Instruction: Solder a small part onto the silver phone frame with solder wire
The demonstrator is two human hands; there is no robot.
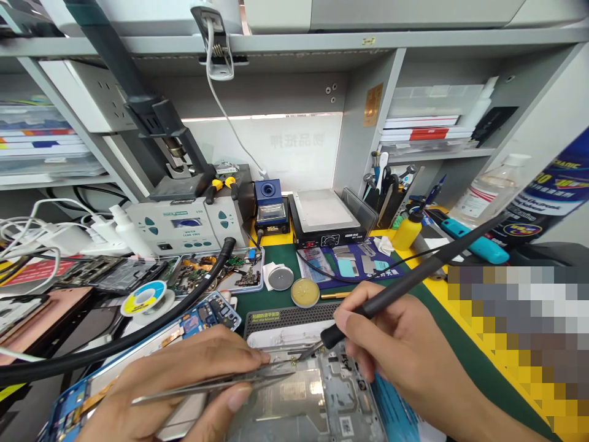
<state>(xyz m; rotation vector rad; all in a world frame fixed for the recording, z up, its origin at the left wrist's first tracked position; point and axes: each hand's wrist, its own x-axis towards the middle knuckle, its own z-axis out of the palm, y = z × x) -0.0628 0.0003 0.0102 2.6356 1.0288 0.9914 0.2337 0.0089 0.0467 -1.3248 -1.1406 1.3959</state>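
My left hand (184,383) pinches metal tweezers (216,385), whose tips point right onto an opened phone frame (304,399) at the bottom centre. My right hand (396,350) grips a black soldering iron (414,276) like a pen. Its tip touches the phone's board right beside the tweezer tips, near the top edge of the frame. The iron's handle and cable run up to the right. Both hands rest close together over the phone.
A blue phone housing (202,316) lies left of the hands, with a black hose (138,337) across it. Behind are a solder spool (145,299), flux tin (304,292), parts tray (221,270), soldering station (184,227), hot plate (324,218) and a yellow bottle (407,230).
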